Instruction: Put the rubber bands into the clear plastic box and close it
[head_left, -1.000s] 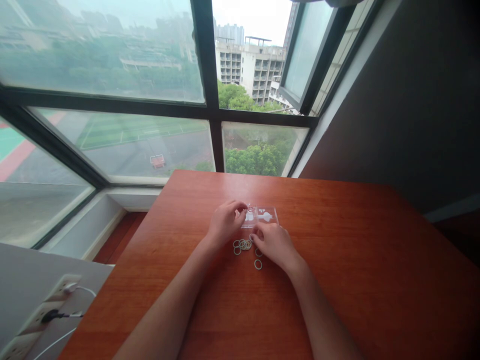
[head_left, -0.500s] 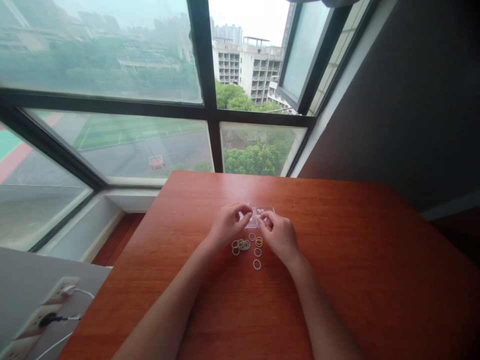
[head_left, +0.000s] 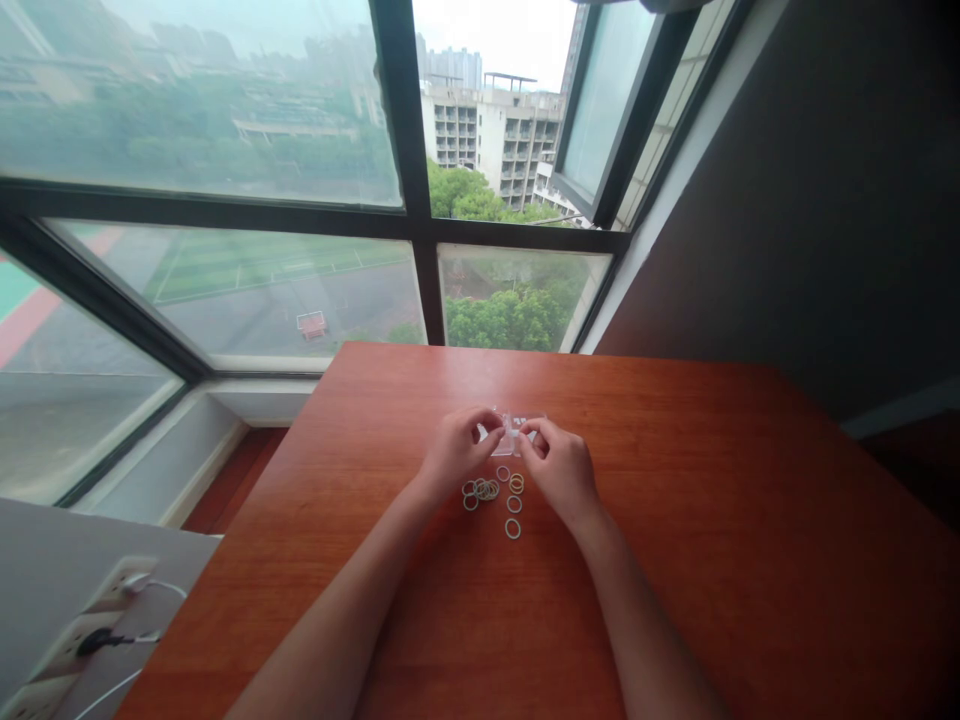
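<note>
My left hand (head_left: 461, 446) and my right hand (head_left: 558, 462) face each other over a clear plastic box (head_left: 504, 449), its lid apparently folded back. Thumb and forefinger of each hand are pinched together at the box. Whatever sits between those fingertips is too small to make out. Just nearer to me lie several thin rings, some overlapping in a cluster (head_left: 486, 490) on the left. On the right, two overlapping yellowish rings (head_left: 516, 484) and two single pale rings form a rough line, ending with the nearest ring (head_left: 513, 528). A pinkish ring (head_left: 503, 473) lies closest to the box.
Everything rests on a reddish-brown wooden table (head_left: 675, 480). Dark-framed windows (head_left: 300, 215) rise beyond its far edge, one pane open at upper right. At lower left, a wall socket strip (head_left: 94, 630) has plugs and cables. A dark wall (head_left: 825, 220) stands on the right.
Both hands stay pinched at the box, with the right fingertips shifted very slightly. The rings lie in the same arrangement, and the view has moved a little.
</note>
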